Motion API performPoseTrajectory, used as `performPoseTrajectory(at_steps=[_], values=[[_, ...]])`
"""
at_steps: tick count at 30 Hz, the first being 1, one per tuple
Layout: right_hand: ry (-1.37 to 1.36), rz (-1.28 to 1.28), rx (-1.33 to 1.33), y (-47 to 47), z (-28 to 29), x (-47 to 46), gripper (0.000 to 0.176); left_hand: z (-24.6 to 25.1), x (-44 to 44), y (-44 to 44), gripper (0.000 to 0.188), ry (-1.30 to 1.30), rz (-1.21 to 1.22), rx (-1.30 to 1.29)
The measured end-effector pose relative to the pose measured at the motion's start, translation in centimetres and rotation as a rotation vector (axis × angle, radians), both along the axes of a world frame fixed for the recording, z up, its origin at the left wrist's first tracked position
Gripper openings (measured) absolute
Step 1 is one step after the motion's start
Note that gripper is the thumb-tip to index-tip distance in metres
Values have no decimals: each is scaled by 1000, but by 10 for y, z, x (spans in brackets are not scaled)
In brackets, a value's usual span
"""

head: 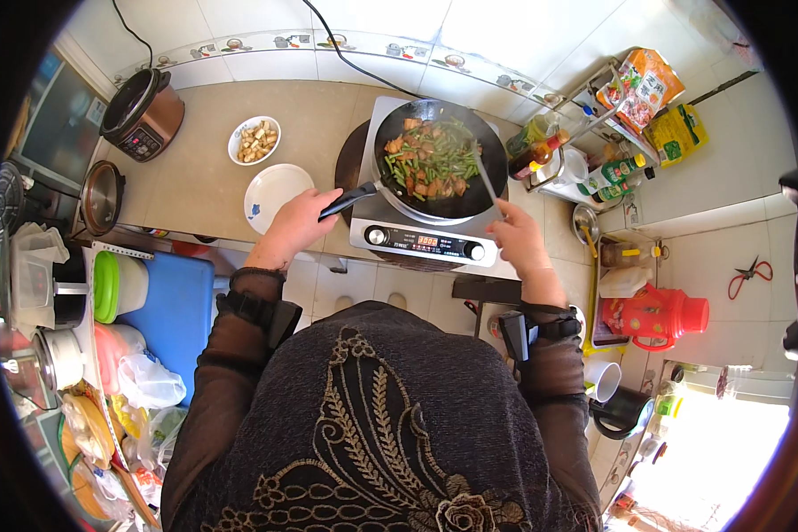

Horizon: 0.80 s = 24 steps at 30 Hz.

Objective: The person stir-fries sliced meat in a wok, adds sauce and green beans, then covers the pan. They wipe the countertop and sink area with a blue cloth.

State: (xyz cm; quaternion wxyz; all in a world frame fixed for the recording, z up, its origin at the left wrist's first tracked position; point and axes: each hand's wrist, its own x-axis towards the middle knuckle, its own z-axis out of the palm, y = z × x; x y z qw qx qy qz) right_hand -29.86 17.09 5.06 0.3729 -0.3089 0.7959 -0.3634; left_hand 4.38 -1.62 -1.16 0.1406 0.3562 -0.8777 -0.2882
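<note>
My left hand (300,219) is closed around the black handle (350,199) of a dark frying pan (389,126). The pan sits on a silver induction cooker (366,229) with a lit display. Cut green beans and browned meat pieces (432,159) lie in the pan, with some steam above them. My right hand (517,233) grips a metal cooking utensil, probably a spatula (487,178); its far end reaches into the food at the pan's right side and is partly hidden. Left of the pan are a white plate (276,193) and a white bowl (231,143) of pale browned chunks (257,141).
A rice cooker (147,120) and a round lid (102,197) stand at the left. Sauce bottles (535,156) and a rack with seasoning packets (645,86) are close on the right. A red thermos flask (658,316) lies in view further right. A power cord (366,70) runs behind the pan.
</note>
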Motion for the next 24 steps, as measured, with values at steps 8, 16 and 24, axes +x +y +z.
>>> performPoseTrajectory(at_steps=[8, 16, 24], values=[[-402, -101, -61, -57, -2, -39, 49, -5, -2, -6, 46, 14, -42, 38], [712, 568, -93, -34, -16, -12, 46, -8, -3, -3, 47, -5, -15, 20], [976, 549, 151, 58, 85, -7, 41, -8, -2, 2, 43, 24, 25, -37]])
